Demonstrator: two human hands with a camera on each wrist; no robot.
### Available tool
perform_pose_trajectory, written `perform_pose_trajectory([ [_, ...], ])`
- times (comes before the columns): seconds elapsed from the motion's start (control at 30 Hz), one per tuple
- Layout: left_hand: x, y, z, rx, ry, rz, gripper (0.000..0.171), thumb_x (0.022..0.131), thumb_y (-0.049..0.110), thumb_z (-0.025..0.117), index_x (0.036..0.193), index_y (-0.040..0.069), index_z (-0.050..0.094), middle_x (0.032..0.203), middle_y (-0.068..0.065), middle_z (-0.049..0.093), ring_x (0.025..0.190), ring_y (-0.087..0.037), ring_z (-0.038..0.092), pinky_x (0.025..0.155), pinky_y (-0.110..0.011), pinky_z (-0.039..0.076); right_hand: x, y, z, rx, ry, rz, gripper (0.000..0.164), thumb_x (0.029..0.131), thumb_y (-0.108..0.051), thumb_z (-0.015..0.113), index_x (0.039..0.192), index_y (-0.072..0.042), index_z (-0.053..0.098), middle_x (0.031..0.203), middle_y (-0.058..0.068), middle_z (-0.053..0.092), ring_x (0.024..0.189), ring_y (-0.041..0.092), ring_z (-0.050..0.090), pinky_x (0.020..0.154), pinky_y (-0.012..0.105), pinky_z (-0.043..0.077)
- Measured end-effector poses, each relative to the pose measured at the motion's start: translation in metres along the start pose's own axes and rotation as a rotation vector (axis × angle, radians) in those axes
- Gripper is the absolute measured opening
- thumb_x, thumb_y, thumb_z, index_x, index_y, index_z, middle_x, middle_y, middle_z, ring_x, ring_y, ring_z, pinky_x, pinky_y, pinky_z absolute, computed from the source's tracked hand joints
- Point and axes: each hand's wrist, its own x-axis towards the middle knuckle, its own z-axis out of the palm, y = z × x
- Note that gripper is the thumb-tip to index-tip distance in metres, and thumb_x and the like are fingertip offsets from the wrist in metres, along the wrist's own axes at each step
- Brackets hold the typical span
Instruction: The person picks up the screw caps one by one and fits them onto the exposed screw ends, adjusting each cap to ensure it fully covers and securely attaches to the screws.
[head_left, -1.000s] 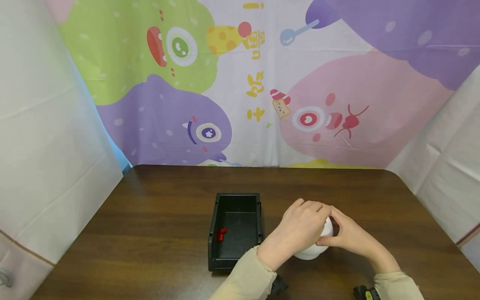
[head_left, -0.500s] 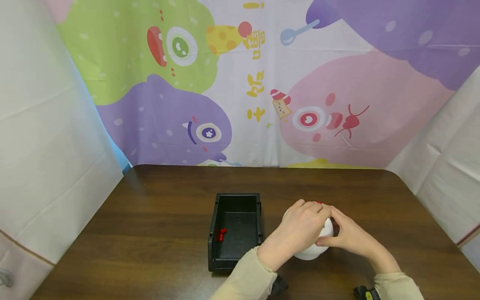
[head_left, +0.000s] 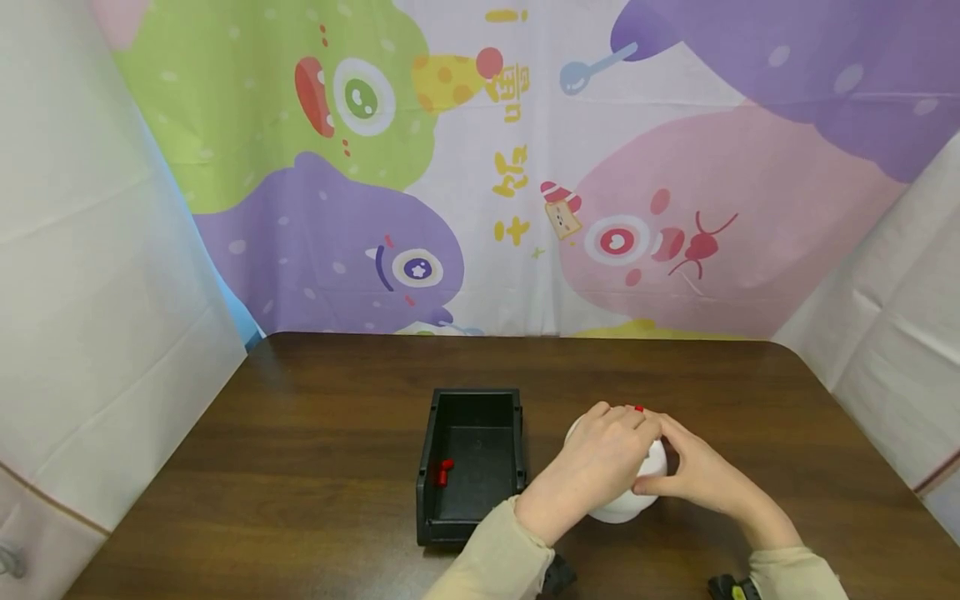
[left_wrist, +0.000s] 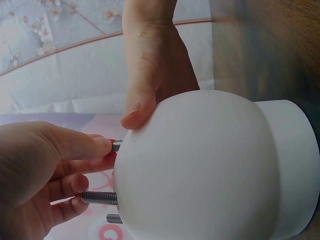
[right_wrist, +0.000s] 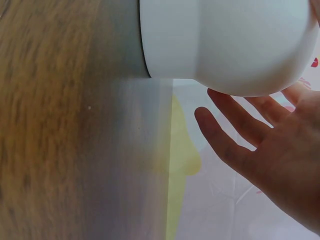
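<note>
A white rounded body [head_left: 618, 506] on a narrower round base stands on the table, several threaded metal studs [left_wrist: 100, 198] projecting from its top. My left hand [head_left: 600, 458] reaches over that top. In the left wrist view its thumb and index finger pinch a small red piece [left_wrist: 112, 142] at one stud, mostly hidden by the fingertips. My right hand [head_left: 701, 467] steadies the body from the right, thumb on the near side, fingers around the far side. Another red spot, a small red cap [head_left: 638, 408], shows just past the left hand's knuckles.
Left of the white body stands a black open bin [head_left: 470, 535]. Inside, small red caps [head_left: 442, 478] lie near its left wall. A printed cartoon curtain [head_left: 510, 292] hangs behind the dark wooden table [head_left: 315, 467], with pale cloth [head_left: 112, 250] at the sides.
Both hands keep nearly the same places on the white body. The left hand's fingers have shifted slightly, and the red cap past its knuckles shows a little more.
</note>
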Motion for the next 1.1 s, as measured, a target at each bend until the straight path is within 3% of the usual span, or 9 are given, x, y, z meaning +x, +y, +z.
perform_pose_trajectory([
  [0.23, 0.0001, 0.0007, 0.0001, 0.004, -0.011, -0.005, 0.032, 0.063, 0.037, 0.077, 0.089, 0.022, 0.064, 0.088, 0.011, 0.065, 0.082, -0.004, 0.06, 0.066, -0.018, 0.039, -0.0008, -0.0009, -0.0001, -0.023, 0.012, -0.009, 0.082, 0.067, -0.035, 0.078, 0.135, -0.01, 0.038, 0.128, 0.005, 0.047, 0.103, 0.0, 0.046, 0.079, 0.025, 0.046],
  [0.47, -0.0012, 0.0011, 0.0002, -0.007, -0.035, -0.013, 0.033, 0.064, 0.038, 0.076, 0.091, 0.023, 0.065, 0.091, 0.011, 0.064, 0.085, -0.004, 0.06, 0.068, -0.018, 0.04, -0.0001, 0.0001, 0.0008, 0.033, -0.015, 0.012, 0.083, 0.069, -0.032, 0.078, 0.136, -0.007, 0.034, 0.129, 0.009, 0.045, 0.1, 0.004, 0.049, 0.074, 0.026, 0.048],
  [0.63, -0.0027, 0.0016, 0.0015, -0.014, -0.03, -0.02, 0.034, 0.062, 0.038, 0.078, 0.09, 0.022, 0.065, 0.09, 0.01, 0.062, 0.084, -0.005, 0.059, 0.068, -0.019, 0.04, 0.0002, 0.0016, 0.0021, 0.075, -0.025, 0.023, 0.081, 0.069, -0.03, 0.078, 0.135, -0.01, 0.036, 0.128, 0.005, 0.044, 0.097, 0.005, 0.052, 0.072, 0.026, 0.049],
  [1.0, -0.003, 0.002, 0.0023, -0.007, -0.039, -0.022, 0.037, 0.063, 0.04, 0.077, 0.093, 0.021, 0.065, 0.093, 0.009, 0.063, 0.086, -0.006, 0.059, 0.071, -0.021, 0.041, -0.0001, -0.0028, 0.0003, -0.008, -0.001, 0.006, 0.081, 0.068, -0.035, 0.078, 0.134, -0.01, 0.038, 0.13, 0.007, 0.046, 0.104, 0.002, 0.047, 0.078, 0.025, 0.047],
  [1.1, -0.0032, 0.002, 0.0036, -0.004, -0.033, -0.021, 0.031, 0.068, 0.036, 0.074, 0.094, 0.02, 0.065, 0.094, 0.008, 0.064, 0.086, -0.006, 0.06, 0.072, -0.021, 0.042, -0.0002, -0.0037, 0.0002, -0.024, -0.006, 0.023, 0.083, 0.068, -0.037, 0.077, 0.136, -0.01, 0.036, 0.132, 0.007, 0.044, 0.107, 0.005, 0.046, 0.08, 0.026, 0.046],
])
